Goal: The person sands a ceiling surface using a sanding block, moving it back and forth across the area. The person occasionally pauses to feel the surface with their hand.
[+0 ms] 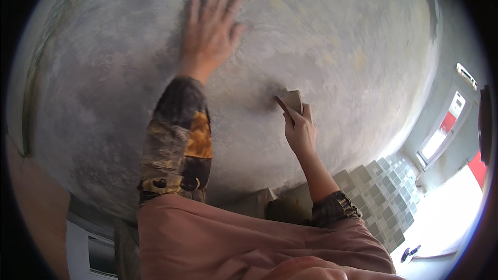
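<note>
A large mottled grey wall [249,62] with yellowish patches fills most of the view. My left hand [210,33] lies flat against it in the upper middle, fingers spread and a little blurred, holding nothing. Lower and to the right, my right hand [301,129] grips a small, flat, pale grey-beige block [291,99] by its lower part. The block's upper edge is at the wall, where a dark shadow falls to its left. A reddish-brown strip runs along the block's left side; I cannot tell whether it is a finger or part of the block.
Grey and white tiles [381,194] cover a surface at lower right. Beyond them are a narrow window [441,129] and a bright opening [441,223]. A brown panel [36,207] and a pale frame [93,251] stand at lower left.
</note>
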